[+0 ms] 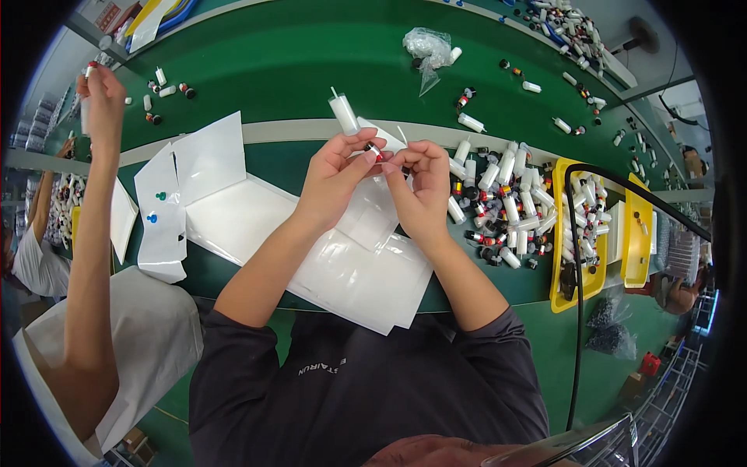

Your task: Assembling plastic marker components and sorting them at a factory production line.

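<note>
Item: small dark part with a red end (374,150), held above the middle of a green worktable (311,54), pinched at the fingertips of the left hand (336,175) and met from the other side by the right hand (420,183); a slim white tube (387,137) appears to run up and left from the same pinch, and whether the two pieces are already joined cannot be told. Hands: brought together, fingertips touching the part, both closed on it in a fine pinch. Risk, as a judgement: the grip is by fingertips only, so a slip or a twist out of line could drop the part onto the white plastic sheets (342,265) lying under the hands, or send it rolling into the heap of white tubes and dark caps (498,202) just to the right, where it would be hard to tell apart. Pose: both forearms rise from the lower edge and converge, wrists bent inward, thumbs and forefingers leading, other fingers curled. Nearby: a yellow tray (557,296) further right, a clear bag (426,47) beyond, and a co-worker's raised arm (89,218) at far left, well apart.
</note>
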